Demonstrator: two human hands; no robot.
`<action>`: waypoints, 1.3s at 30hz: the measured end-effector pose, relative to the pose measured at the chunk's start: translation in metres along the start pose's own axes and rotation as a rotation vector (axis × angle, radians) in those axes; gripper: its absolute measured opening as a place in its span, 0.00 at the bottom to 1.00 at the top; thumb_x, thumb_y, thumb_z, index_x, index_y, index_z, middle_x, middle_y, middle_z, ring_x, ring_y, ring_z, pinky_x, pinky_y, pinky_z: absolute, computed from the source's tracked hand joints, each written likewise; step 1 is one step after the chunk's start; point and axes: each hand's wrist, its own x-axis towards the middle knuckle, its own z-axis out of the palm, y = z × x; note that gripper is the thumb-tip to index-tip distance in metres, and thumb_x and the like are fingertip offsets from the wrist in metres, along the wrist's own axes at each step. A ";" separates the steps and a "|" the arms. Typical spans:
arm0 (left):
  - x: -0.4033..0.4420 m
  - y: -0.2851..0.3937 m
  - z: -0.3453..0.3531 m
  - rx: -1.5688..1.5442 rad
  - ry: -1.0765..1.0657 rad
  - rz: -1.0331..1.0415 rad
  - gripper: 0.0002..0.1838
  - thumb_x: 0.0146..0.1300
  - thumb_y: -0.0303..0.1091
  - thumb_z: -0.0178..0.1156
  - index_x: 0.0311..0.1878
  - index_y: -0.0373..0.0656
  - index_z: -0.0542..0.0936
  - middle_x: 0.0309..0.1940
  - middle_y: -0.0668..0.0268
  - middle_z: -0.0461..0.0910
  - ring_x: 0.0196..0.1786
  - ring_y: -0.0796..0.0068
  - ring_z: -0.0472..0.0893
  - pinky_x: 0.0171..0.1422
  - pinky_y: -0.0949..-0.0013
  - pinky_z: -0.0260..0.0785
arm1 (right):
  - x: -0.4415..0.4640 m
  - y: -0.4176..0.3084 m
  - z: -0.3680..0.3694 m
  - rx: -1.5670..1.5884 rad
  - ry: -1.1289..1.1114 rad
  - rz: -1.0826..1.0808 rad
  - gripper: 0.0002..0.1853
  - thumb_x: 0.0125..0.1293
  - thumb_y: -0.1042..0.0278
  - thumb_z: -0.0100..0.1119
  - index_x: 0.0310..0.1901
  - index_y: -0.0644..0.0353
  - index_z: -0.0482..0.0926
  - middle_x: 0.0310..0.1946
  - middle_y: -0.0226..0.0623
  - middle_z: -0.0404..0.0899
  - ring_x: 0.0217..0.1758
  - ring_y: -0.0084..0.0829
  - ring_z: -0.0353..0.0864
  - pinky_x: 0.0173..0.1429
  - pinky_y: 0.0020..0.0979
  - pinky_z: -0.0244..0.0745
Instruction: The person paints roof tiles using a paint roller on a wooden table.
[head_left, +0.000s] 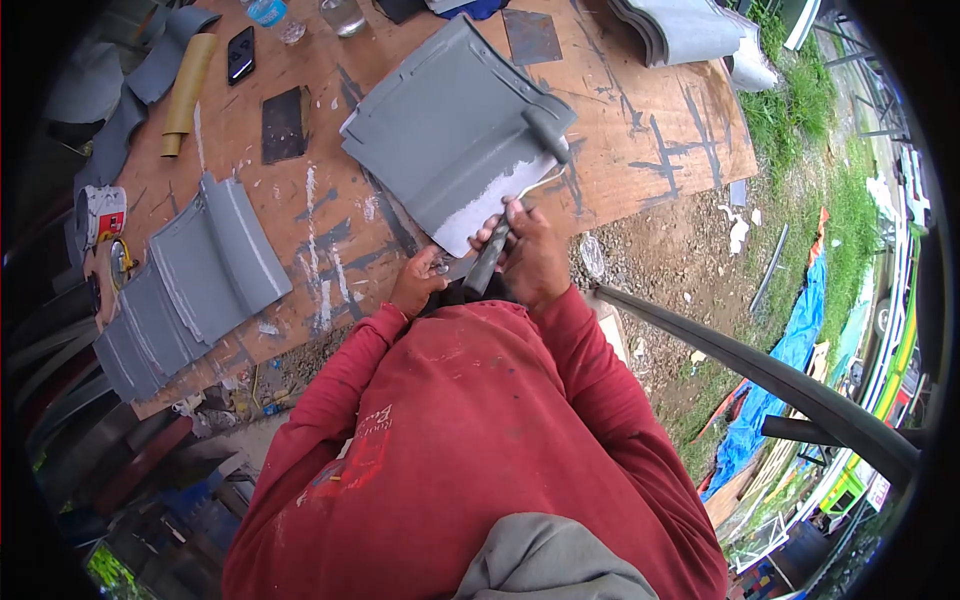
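Evenly does it along the pale strip (478,207)

I have the roller (545,137) in my right hand (537,250), fingers wrapped round its handle (486,262). The tile (440,125) is at the near edge of the table (603,135); I can't tell from here whether it rests there or is lifted. My left hand (418,283) curls its fingers at the near corner, but whether they grip it I cannot tell. I'd judge this wants light, overlapping passes, lapping slightly into the grey, with the tile steady and the left fingers off the coated face. As for containers, the clear jar (343,17) seems to hold liquid, the blue-marked container (267,12) is cut off by the frame, and the red-and-white can (103,215) hides its contents
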 end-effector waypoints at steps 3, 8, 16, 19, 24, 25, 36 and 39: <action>-0.004 0.003 0.003 -0.170 -0.043 -0.031 0.37 0.59 0.19 0.61 0.74 0.36 0.67 0.65 0.61 0.76 0.67 0.72 0.75 0.72 0.66 0.68 | -0.033 0.033 0.005 -0.049 -0.083 0.144 0.12 0.82 0.63 0.49 0.58 0.61 0.70 0.37 0.37 0.77 0.38 0.33 0.82 0.52 0.42 0.84; -0.008 0.016 0.006 0.002 -0.045 0.020 0.38 0.57 0.21 0.59 0.75 0.36 0.66 0.64 0.66 0.76 0.57 0.76 0.79 0.63 0.70 0.73 | -0.067 -0.018 0.019 -0.047 -0.326 0.276 0.18 0.82 0.64 0.48 0.65 0.67 0.70 0.38 0.38 0.80 0.36 0.31 0.82 0.45 0.36 0.82; 0.003 -0.010 -0.009 0.114 -0.080 0.061 0.43 0.54 0.19 0.59 0.78 0.30 0.63 0.60 0.65 0.79 0.46 0.81 0.76 0.49 0.74 0.73 | -0.025 -0.150 -0.034 -1.368 -0.351 -0.411 0.21 0.79 0.63 0.59 0.67 0.63 0.78 0.41 0.27 0.81 0.38 0.17 0.76 0.40 0.23 0.76; -0.005 0.002 -0.006 -0.087 -0.060 -0.032 0.43 0.55 0.14 0.56 0.79 0.31 0.61 0.70 0.62 0.72 0.61 0.73 0.72 0.62 0.69 0.70 | -0.008 -0.201 -0.023 -1.838 -0.423 -0.419 0.17 0.74 0.65 0.63 0.59 0.65 0.84 0.40 0.38 0.86 0.38 0.25 0.80 0.45 0.30 0.76; -0.004 0.009 -0.014 -0.173 -0.134 -0.087 0.43 0.52 0.09 0.51 0.78 0.31 0.62 0.75 0.59 0.67 0.76 0.65 0.69 0.76 0.63 0.66 | 0.034 -0.259 0.003 -2.219 -0.506 -0.293 0.15 0.68 0.61 0.68 0.49 0.64 0.89 0.39 0.48 0.90 0.39 0.36 0.89 0.46 0.35 0.80; -0.002 0.005 -0.016 -0.181 -0.151 -0.062 0.43 0.52 0.09 0.51 0.77 0.31 0.64 0.74 0.59 0.68 0.75 0.64 0.70 0.77 0.63 0.66 | 0.036 -0.266 0.017 -2.329 -0.434 -0.304 0.16 0.67 0.60 0.69 0.48 0.63 0.90 0.37 0.48 0.90 0.39 0.37 0.89 0.47 0.36 0.80; 0.011 -0.039 -0.027 -0.218 -0.119 0.010 0.37 0.63 0.15 0.57 0.78 0.29 0.62 0.74 0.55 0.71 0.77 0.65 0.70 0.80 0.64 0.62 | 0.089 -0.216 0.080 -2.569 -0.738 -0.269 0.12 0.64 0.57 0.68 0.44 0.50 0.92 0.35 0.39 0.90 0.41 0.46 0.89 0.49 0.42 0.82; 0.000 -0.020 -0.013 -0.167 -0.004 0.075 0.32 0.61 0.12 0.56 0.71 0.28 0.69 0.65 0.60 0.78 0.71 0.70 0.73 0.80 0.63 0.63 | 0.100 -0.172 0.072 -2.503 -1.017 -0.340 0.13 0.66 0.59 0.69 0.47 0.55 0.90 0.39 0.42 0.89 0.42 0.45 0.88 0.48 0.41 0.81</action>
